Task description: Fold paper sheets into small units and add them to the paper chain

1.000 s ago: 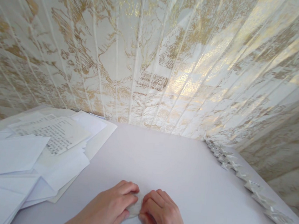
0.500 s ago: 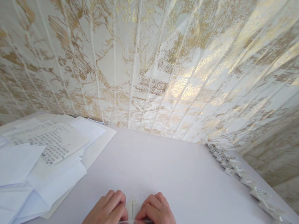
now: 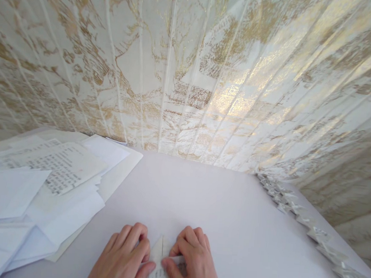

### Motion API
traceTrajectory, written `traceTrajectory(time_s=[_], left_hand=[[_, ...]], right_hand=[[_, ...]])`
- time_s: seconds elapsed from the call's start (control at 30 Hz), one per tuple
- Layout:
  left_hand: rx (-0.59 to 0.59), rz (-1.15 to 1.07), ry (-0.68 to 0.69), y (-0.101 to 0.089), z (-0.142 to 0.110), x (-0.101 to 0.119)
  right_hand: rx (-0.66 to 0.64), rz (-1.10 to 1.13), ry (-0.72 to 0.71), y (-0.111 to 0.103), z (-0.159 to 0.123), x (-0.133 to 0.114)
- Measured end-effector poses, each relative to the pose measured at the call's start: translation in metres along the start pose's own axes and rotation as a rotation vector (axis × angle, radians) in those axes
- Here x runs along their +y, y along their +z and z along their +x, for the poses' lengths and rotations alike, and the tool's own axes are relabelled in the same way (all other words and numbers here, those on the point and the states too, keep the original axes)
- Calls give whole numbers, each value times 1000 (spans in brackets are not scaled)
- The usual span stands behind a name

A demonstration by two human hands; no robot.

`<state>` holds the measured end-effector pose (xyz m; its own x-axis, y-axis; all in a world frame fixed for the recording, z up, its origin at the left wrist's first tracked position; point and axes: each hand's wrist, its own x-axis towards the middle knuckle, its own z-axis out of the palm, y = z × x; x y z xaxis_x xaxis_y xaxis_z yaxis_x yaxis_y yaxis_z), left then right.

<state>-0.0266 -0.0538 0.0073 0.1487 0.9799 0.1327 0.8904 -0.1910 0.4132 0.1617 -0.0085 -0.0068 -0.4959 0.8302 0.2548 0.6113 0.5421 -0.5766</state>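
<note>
Head cam: folded paper [image 3: 156, 277] w/ dark text sits low centre on the white table [image 3: 196, 192], btwn L hand [image 3: 121, 255] & R hand [image 3: 195, 262], pointed tip facing away from the person. R thumb & index are pinched on its right side; L thumb touches its left side, fingers curled, but can't tell if that's a pinch or just a press. Loose paper pile [image 3: 63, 214] at far L, row of small folded pcs [image 3: 319, 235] along table's R edge.

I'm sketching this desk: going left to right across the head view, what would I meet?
Pile of papers, left hand, folded paper, right hand, row of small folded pieces.
</note>
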Motion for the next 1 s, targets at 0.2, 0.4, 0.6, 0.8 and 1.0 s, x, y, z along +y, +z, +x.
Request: traceTrajectory(time_s=[0.2,0.4,0.6,0.8,1.0], left_hand=[[-10,-77,-23,-4,-2,-1],[62,-159,-15,-5,-10,-7],[40,-175,-30,-8,-10,-7],[17,-136,-34,-10,-9,-4],[12,-139,-48,-12,-9,-4]], right_hand=[[-25,-42,9,-2,0,-4],[-18,-52,29,-2,2,-8],[39,-90,18,6,11,-21],[52,-125,81,-3,3,-14],[105,-80,65,-21,-15,17]])
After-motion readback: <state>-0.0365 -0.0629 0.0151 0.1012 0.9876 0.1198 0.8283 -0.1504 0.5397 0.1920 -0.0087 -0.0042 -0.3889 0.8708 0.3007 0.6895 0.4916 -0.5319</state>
